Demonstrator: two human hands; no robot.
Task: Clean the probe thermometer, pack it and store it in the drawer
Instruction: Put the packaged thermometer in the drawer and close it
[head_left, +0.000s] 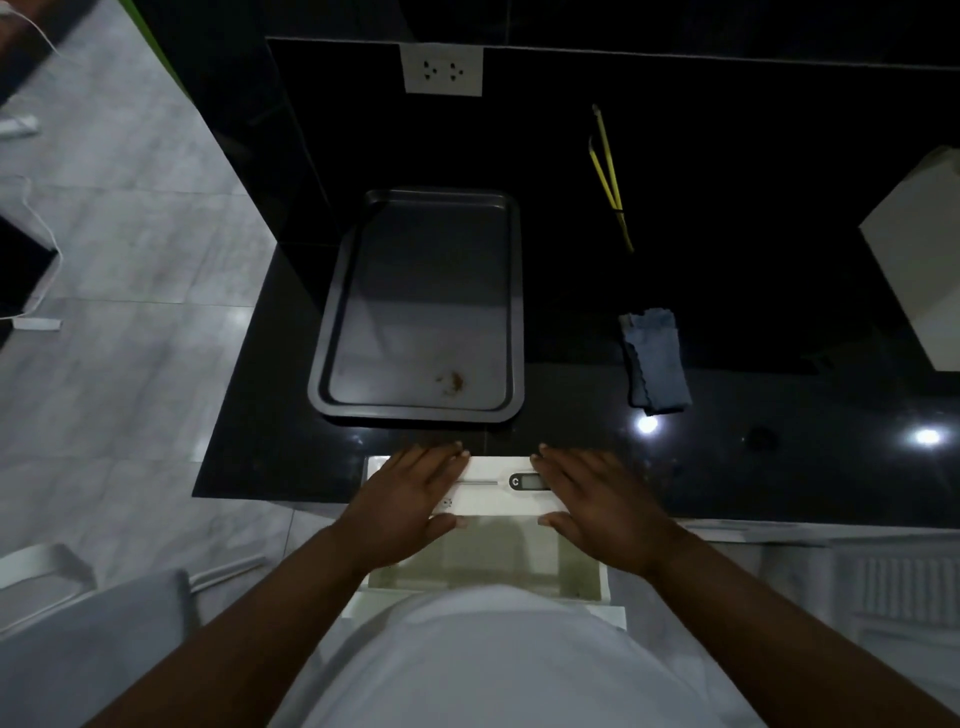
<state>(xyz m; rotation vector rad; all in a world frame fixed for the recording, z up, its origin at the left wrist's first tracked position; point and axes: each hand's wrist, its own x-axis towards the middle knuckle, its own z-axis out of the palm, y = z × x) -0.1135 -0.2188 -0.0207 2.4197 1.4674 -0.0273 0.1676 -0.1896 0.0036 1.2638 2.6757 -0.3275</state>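
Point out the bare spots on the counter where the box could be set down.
Bare counter lies between the tray and the folded cloth, and right of the cloth toward the white block. The front edge is crowded: both hands hold the thermometer box.

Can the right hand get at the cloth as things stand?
Probably yes. The cloth lies alone on the counter, ahead and to the right of the right hand, with bare counter between. But that hand and the left hand both hold the white box, so it must let go first.
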